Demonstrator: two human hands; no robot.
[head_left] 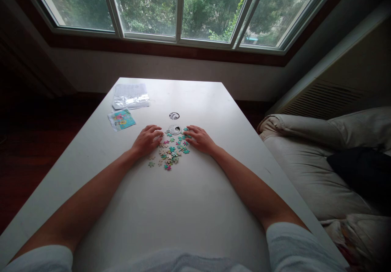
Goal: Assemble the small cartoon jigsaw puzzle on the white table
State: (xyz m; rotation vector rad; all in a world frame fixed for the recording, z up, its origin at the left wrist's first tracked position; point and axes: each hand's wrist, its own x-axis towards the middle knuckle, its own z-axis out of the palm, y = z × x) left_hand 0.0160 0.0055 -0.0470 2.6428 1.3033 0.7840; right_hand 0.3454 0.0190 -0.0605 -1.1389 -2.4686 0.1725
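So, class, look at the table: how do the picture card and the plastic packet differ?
The picture card shows a bright, mostly turquoise print, while the plastic packet looks pale and shiny. The card is smaller than the packet. The card lies nearer the left hand; the packet lies nearer the window. Both rest on the white table, left of the jigsaw pieces.

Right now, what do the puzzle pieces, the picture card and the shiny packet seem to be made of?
The puzzle pieces look like cardboard, perhaps wood: some show printed colours, others plain pale faces. The picture card seems to be paper or thin card, with a flat printed scene. The shiny packet looks like glossy plastic film, given its crinkled highlights.
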